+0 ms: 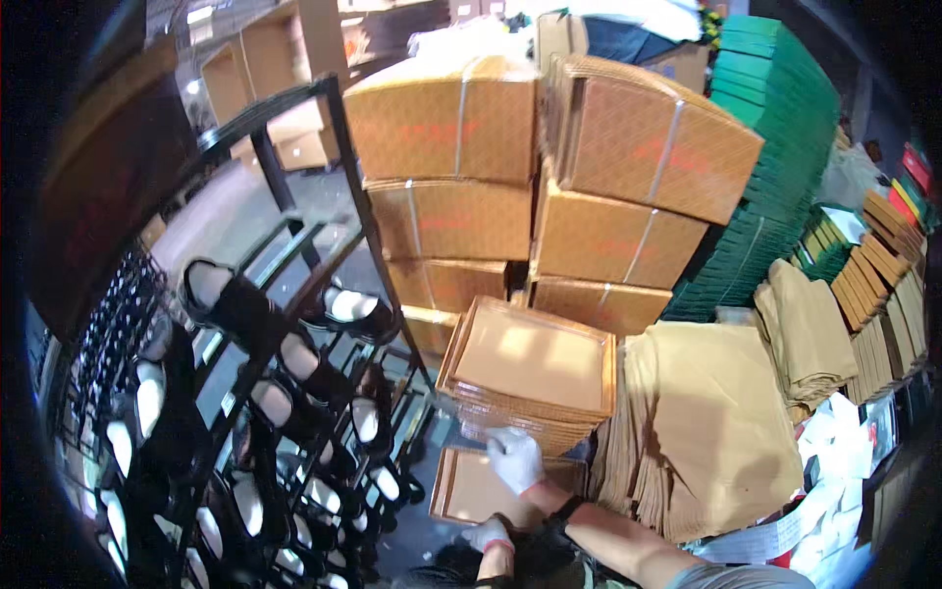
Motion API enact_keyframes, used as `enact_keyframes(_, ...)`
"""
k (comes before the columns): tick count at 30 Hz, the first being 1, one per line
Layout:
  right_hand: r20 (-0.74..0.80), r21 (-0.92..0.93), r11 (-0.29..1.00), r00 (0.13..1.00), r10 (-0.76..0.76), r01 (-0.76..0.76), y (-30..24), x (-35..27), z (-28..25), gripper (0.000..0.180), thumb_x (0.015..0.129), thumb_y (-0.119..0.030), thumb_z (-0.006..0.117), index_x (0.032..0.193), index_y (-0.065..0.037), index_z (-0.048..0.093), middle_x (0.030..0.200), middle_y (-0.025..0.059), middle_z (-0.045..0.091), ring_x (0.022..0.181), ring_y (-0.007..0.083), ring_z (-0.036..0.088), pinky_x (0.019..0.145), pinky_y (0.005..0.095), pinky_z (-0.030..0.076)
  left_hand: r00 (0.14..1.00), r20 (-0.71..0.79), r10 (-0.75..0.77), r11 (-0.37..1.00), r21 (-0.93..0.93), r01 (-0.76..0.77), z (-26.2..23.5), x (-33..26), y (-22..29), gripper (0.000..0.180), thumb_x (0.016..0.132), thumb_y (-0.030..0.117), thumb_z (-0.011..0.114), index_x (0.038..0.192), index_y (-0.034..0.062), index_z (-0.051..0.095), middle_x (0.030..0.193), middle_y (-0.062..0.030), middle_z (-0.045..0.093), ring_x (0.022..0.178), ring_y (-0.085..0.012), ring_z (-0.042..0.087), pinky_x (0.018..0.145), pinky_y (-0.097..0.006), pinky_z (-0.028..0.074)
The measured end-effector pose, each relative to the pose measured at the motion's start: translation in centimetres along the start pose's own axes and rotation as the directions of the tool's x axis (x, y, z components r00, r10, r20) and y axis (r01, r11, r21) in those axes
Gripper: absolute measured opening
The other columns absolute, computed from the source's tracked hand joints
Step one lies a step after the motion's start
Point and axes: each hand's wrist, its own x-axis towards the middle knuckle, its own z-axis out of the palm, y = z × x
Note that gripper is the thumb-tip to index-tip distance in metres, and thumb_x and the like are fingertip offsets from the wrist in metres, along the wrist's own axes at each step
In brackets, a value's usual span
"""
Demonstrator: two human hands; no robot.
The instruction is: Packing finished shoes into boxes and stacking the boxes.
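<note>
Big brown cardboard boxes with white straps (549, 187) fill the back of a crowded storeroom. On the left stands a black metal rack full of dark sandals (265, 393). Low down, the left hand (488, 535) in a white glove looks curled; what it holds is hidden. The gloved right hand (515, 458) grips the stack of flat brown box lids (530, 378). Folded tan paper sheets (716, 422) lie right.
</note>
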Motion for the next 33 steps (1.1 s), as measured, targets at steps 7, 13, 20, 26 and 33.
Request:
enact_keyframes(7, -0.755, 0.083, 0.921, 0.627, -0.191, 0.38, -21.8, 29.6, -22.8, 0.045, 0.095, -0.002, 0.069, 0.14, -0.002, 0.063, 0.125, 0.021, 0.064, 0.108, 0.0356, 0.065, 0.101, 0.0492, 0.055, 0.733, 0.0, 0.681, 0.687, -0.349, -0.638, -10.4, -6.0, 14.3, 0.058, 0.092, 0.006, 0.073, 0.146, -0.0078, 0.058, 0.14, -0.0246, 0.063, 0.124, -0.0373, 0.064, 0.114, -0.045, 0.049)
enact_keyframes(13, -0.753, -0.183, 0.93, 0.654, 0.075, -0.318, -15.0, 40.0, -40.6, 0.048, 0.09, -0.033, 0.08, 0.113, 0.007, 0.07, 0.118, 0.0318, 0.075, 0.11, 0.0463, 0.076, 0.094, 0.0552, 0.063, 0.326, -0.088, 0.941, 0.292, -0.274, -0.916, -20.4, -11.0, 17.8, 0.04, 0.091, -0.002, 0.066, 0.131, -0.0047, 0.069, 0.123, -0.015, 0.069, 0.111, -0.0256, 0.068, 0.102, -0.039, 0.055)
enact_keyframes(20, -0.71, -0.309, 0.861, 0.7, 0.074, -0.404, -12.5, 42.0, -38.0, 0.025, 0.095, -0.029, 0.072, 0.1, -0.006, 0.081, 0.108, 0.0223, 0.082, 0.101, 0.0428, 0.081, 0.087, 0.0558, 0.065, 0.301, -0.07, 0.951, 0.275, -0.253, -0.928, -23.4, -11.4, 16.6, 0.035, 0.093, 0.005, 0.07, 0.126, -0.0032, 0.074, 0.12, -0.0176, 0.075, 0.11, -0.0296, 0.074, 0.102, -0.041, 0.058)
enact_keyframes(26, -0.757, -0.141, 0.931, 0.643, 0.117, -0.336, -10.8, 42.8, -37.4, 0.036, 0.089, -0.032, 0.075, 0.101, 0.002, 0.079, 0.106, 0.0301, 0.08, 0.103, 0.0493, 0.078, 0.092, 0.0558, 0.062, 0.288, -0.012, 0.958, 0.278, -0.228, -0.933, -27.0, -10.3, 12.1, 0.032, 0.101, 0.006, 0.068, 0.131, -0.0037, 0.072, 0.137, -0.0202, 0.073, 0.13, -0.0308, 0.068, 0.115, -0.041, 0.052)
enact_keyframes(33, -0.389, 0.746, 0.666, 0.81, 0.439, -0.003, -11.5, 46.3, -44.9, 0.031, 0.093, -0.031, 0.075, 0.073, -0.01, 0.063, 0.063, 0.0021, 0.054, 0.051, 0.0159, 0.049, 0.047, 0.0378, 0.037, 0.337, 0.179, 0.924, 0.367, -0.177, -0.913, -30.2, -12.4, 11.7, 0.028, 0.1, 0.009, 0.072, 0.125, -0.0031, 0.075, 0.112, -0.0162, 0.081, 0.105, -0.0219, 0.077, 0.096, -0.035, 0.059)
